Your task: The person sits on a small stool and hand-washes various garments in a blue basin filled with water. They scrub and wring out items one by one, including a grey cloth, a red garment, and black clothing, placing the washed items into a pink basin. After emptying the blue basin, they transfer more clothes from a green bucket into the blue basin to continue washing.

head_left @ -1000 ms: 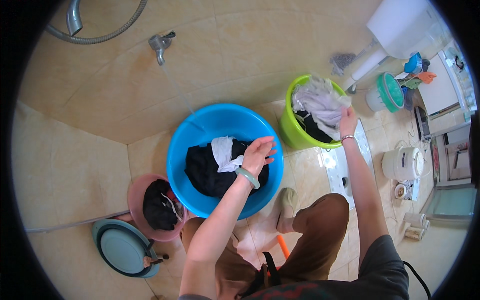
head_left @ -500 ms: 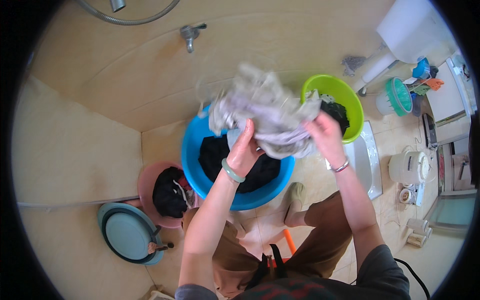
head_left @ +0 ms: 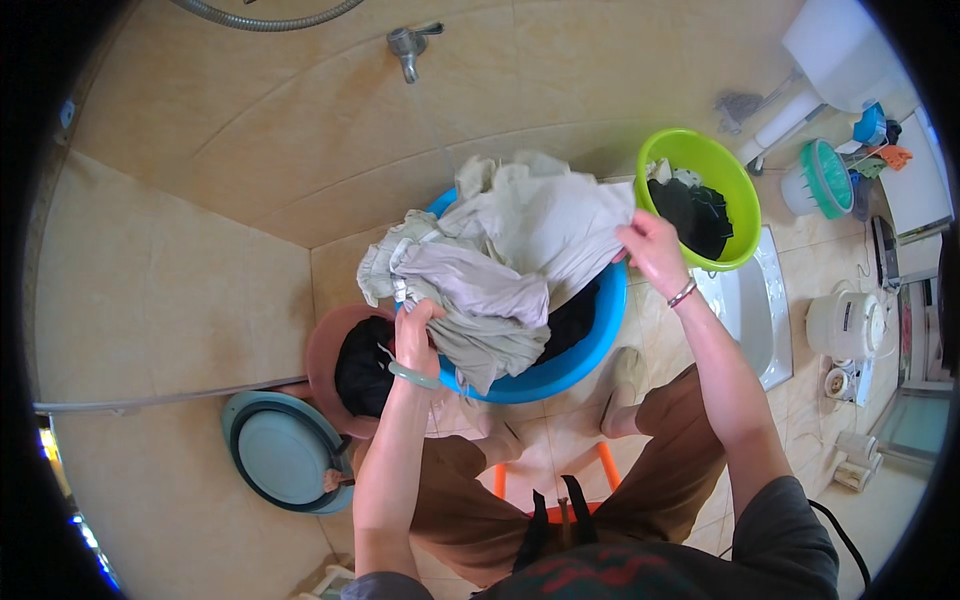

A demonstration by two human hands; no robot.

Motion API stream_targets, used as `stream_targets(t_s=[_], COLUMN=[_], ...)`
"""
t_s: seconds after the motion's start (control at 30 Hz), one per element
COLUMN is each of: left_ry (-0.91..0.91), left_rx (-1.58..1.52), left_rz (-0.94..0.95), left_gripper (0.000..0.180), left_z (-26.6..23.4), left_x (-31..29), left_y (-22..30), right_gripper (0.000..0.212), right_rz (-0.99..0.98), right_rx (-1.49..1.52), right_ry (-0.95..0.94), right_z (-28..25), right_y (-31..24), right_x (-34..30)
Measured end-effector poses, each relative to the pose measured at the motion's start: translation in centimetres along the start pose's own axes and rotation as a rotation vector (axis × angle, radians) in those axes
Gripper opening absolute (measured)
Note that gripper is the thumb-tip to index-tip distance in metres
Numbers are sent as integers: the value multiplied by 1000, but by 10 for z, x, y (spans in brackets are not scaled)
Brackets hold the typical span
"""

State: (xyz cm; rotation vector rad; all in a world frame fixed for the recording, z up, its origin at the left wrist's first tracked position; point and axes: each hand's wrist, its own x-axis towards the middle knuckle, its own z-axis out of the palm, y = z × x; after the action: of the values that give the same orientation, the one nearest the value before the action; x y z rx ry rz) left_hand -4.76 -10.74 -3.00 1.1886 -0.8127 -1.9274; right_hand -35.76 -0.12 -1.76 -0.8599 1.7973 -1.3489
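A large pale grey-white garment (head_left: 585, 215), with a lilac-tinted fold in its middle, spreads between my hands above the blue basin (head_left: 560, 385). My right hand (head_left: 655, 250) pinches its right edge beside the green basin. At the lower left, my left hand (head_left: 415, 335) has its fingers closed on the garment's near edge. Dark clothes (head_left: 572, 322) lie in the blue basin, partly hidden under the pale cloth. A jade-green bangle circles my left wrist, and a silver bracelet my right.
A green basin (head_left: 745, 175) with dark and light clothes stands at the right, by a white squat toilet (head_left: 775, 290). At the left are a pink basin (head_left: 325, 345) holding dark clothes and a grey-blue basin (head_left: 240, 420). A tap (head_left: 408, 45) juts from the wall.
The bunched, motion-blurred garment has come down and spread out over the blue basin. My left hand has moved left and my hands are farther apart. The view has shifted slightly.
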Motion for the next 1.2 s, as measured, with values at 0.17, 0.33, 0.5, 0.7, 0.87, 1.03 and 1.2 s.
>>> stream_targets(t_s=[0.17, 0.33, 0.5, 0.7, 0.87, 1.03, 1.2], left_ry=[-75, -380, -264, -136, -218, 51, -273], left_rx=[308, 427, 597, 555, 1083, 1678, 1594], left_rz=[5, -21, 141, 37, 269, 63, 17], left_gripper=[18, 44, 41, 35, 51, 81, 80], left_z=[10, 38, 22, -2, -21, -9, -14], left_x=[-16, -34, -23, -13, -7, -7, 9], left_y=[2, 10, 8, 35, 21, -1, -21], right_gripper=[34, 61, 8, 7, 9, 45, 38], right_rz=[-169, -284, -191, -21, -6, -127, -242], right_rx=[-604, -155, -133, 164, 46, -543, -669], right_ry=[-151, -451, -180, 16, -56, -96, -380], right_z=[40, 74, 68, 14, 12, 37, 47], right_y=[-5, -12, -13, -7, 10, 34, 34], right_x=[-16, -34, -24, -6, -1, -11, -20])
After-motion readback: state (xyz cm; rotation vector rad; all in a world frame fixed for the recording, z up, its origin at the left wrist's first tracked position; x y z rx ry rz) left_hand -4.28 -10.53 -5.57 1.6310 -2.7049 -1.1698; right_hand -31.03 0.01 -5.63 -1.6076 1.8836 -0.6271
